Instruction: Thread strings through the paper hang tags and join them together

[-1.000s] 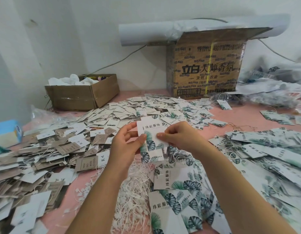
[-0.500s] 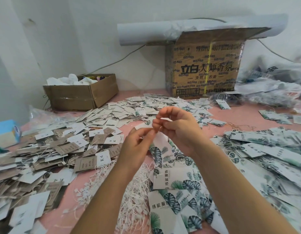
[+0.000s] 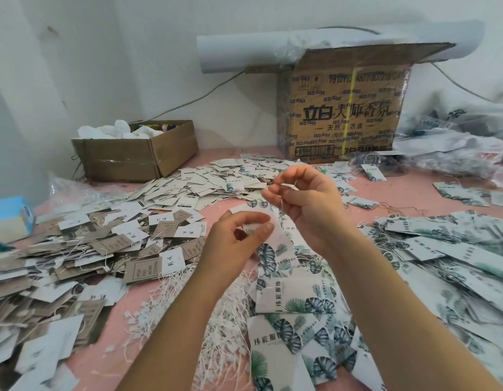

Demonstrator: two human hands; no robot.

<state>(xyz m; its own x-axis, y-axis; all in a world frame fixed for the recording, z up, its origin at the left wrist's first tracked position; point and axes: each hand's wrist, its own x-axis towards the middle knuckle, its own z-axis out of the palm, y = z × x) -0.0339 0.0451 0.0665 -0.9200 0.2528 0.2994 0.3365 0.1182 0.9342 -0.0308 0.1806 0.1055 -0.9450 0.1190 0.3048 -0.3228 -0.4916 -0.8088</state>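
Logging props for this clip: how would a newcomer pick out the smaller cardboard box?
Start at the tall printed carton against the back wall. Left of it on the pink table sits the smaller cardboard box: low, plain brown, open-topped, white material inside.

a pink table (image 3: 408,193) carries heaped paper hang tags (image 3: 188,184), loose strings (image 3: 227,320) and two cardboard boxes (image 3: 137,153).

- Open passage over bare pink table (image 3: 411,190), between far tag heap (image 3: 244,179) and right tag pile (image 3: 456,249).
- Blocked left by brown tags (image 3: 75,258), in front by loose strings (image 3: 225,320).
- Closed behind by low box (image 3: 137,156), tall carton (image 3: 343,114), and possibly bagged tags (image 3: 456,145).
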